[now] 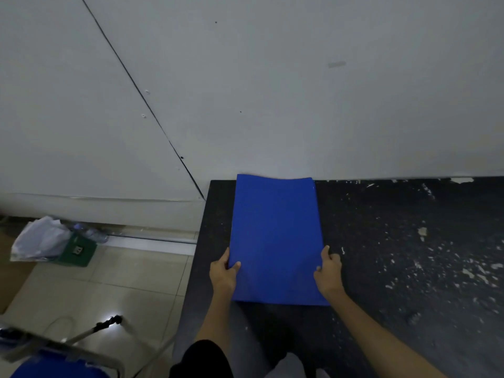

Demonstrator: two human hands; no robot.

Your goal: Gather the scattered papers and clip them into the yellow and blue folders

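Observation:
The blue folder (275, 236) lies closed on the black table (395, 255), its far edge against the wall. My left hand (223, 274) grips its left edge near the front, thumb on top of the cover. My right hand (328, 271) holds the right edge at about the same height, fingers curled round it. No yellow folder and no loose papers show on the table.
The grey wall (272, 91) rises right behind the table. On the tiled floor at left lie crumpled white paper (41, 238) on a green box (79, 251). A blue chair (54, 364) with a metal frame stands at the bottom left.

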